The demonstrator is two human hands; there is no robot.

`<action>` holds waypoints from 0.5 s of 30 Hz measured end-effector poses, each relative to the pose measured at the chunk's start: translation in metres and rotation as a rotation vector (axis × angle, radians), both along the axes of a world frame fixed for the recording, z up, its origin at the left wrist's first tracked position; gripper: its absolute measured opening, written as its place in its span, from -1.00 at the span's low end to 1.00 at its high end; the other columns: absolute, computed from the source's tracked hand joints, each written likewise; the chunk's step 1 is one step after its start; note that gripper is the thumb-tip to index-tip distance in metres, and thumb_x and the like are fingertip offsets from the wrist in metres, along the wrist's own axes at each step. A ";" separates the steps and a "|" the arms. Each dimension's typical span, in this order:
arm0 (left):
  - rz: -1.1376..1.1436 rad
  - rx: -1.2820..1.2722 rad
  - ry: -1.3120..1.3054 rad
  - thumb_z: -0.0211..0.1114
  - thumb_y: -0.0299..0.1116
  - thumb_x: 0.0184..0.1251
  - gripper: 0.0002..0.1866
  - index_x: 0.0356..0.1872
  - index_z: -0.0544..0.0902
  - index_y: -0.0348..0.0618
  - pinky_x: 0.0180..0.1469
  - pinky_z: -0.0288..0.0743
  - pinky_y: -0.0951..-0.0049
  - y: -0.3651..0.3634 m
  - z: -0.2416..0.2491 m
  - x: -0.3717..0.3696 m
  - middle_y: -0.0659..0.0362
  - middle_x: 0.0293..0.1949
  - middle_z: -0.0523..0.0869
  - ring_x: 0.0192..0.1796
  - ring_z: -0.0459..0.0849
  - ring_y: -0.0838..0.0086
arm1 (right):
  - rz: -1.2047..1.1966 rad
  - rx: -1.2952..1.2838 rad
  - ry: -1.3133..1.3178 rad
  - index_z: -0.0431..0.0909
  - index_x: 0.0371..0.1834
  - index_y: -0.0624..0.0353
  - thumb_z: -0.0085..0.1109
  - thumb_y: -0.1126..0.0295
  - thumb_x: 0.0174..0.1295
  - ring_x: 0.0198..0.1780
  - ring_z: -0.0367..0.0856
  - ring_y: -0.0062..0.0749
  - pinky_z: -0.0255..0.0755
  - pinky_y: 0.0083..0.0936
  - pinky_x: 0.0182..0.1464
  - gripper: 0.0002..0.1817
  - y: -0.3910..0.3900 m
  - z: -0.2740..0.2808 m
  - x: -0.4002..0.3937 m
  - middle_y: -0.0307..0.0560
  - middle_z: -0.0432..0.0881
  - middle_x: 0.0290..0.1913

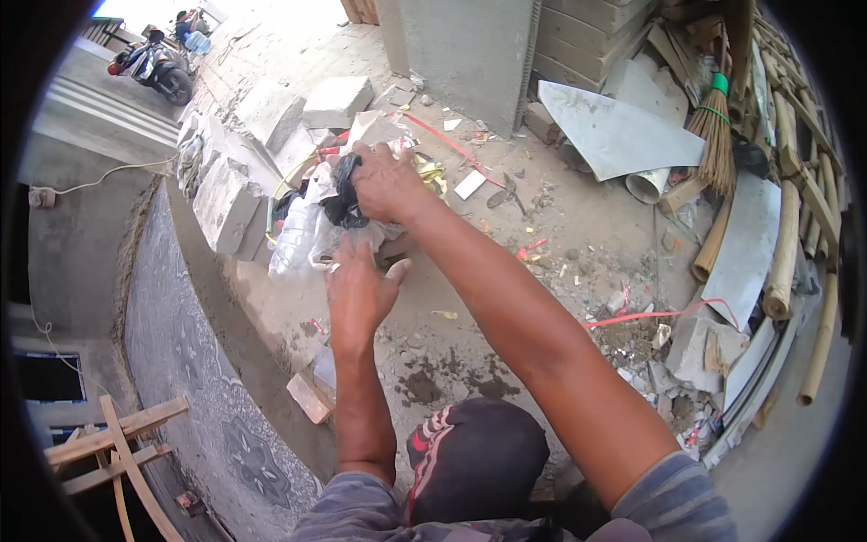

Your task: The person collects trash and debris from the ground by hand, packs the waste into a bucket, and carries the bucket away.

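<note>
My right hand (388, 181) is closed on a crumpled black plastic bag (343, 203) at the litter heap. Just below it, my left hand (359, 282) reaches into the same heap, thumb spread and fingers stretched forward against pale plastic; the fingertips are partly hidden. Beside my left hand lies a clear plastic bottle (293, 239). A yellow-green cord (274, 212) curves along the heap's left side, and yellow wrapping (433, 176) shows to the right of my right hand.
Broken light blocks (226, 194) border the heap on the left. A red strap (442, 140) runs across the dusty ground. At the right stand a broom (712, 135), a grey sheet (623, 131) and bamboo poles (786, 217). A brick piece (309, 397) lies near my left forearm.
</note>
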State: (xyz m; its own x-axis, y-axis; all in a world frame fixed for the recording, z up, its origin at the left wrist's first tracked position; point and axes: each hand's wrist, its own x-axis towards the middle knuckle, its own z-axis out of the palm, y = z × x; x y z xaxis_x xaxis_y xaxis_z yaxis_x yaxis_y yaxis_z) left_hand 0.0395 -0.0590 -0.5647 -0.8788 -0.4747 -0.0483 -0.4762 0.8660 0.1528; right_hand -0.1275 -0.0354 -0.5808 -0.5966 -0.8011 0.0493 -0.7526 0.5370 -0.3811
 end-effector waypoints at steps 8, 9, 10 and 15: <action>0.103 0.028 0.142 0.63 0.17 -0.08 0.38 0.69 -0.10 0.01 0.62 -0.07 -0.10 -0.116 -0.017 0.000 -0.17 0.65 -0.01 0.69 -0.10 -0.04 | -0.026 -0.078 -0.167 -0.04 0.72 -0.25 0.25 -0.02 0.04 0.61 0.06 0.16 0.19 0.44 0.36 0.09 0.013 0.005 0.022 0.14 -0.01 0.68; 0.011 -0.015 0.228 0.61 0.22 -0.06 0.39 0.69 -0.14 -0.04 0.62 -0.09 -0.08 -0.131 -0.038 -0.003 -0.21 0.65 -0.02 0.69 -0.09 -0.06 | -0.046 -0.058 -0.157 -0.02 0.71 -0.24 0.28 -0.03 0.02 0.62 0.05 0.14 0.21 0.40 0.35 0.10 0.005 -0.001 0.022 0.13 0.00 0.68; 0.036 0.057 0.300 0.57 0.29 -0.04 0.40 0.68 -0.14 -0.08 0.63 -0.08 -0.06 -0.129 -0.045 -0.010 -0.23 0.64 -0.03 0.68 -0.09 -0.07 | -0.038 0.047 -0.191 0.11 0.67 -0.20 0.30 -0.03 0.01 0.62 0.04 0.11 0.20 0.37 0.36 0.05 -0.006 -0.007 0.017 0.12 0.02 0.67; 0.108 0.004 0.046 0.40 0.45 0.06 0.37 0.68 -0.17 -0.10 0.62 -0.09 -0.08 -0.131 -0.038 -0.029 -0.29 0.63 -0.03 0.67 -0.12 -0.13 | -0.149 0.113 -0.247 0.59 0.37 -0.09 0.36 -0.02 -0.02 0.64 -0.02 0.11 0.08 0.39 0.39 -0.23 -0.056 -0.016 0.017 0.08 0.06 0.66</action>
State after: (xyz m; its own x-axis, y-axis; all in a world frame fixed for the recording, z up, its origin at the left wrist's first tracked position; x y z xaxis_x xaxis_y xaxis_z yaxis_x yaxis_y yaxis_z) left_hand 0.0110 -0.1902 -0.6026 -0.8238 -0.5668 -0.0112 -0.5592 0.8092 0.1802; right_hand -0.1104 -0.0910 -0.5969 -0.6905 -0.6961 -0.1965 -0.5545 0.6839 -0.4742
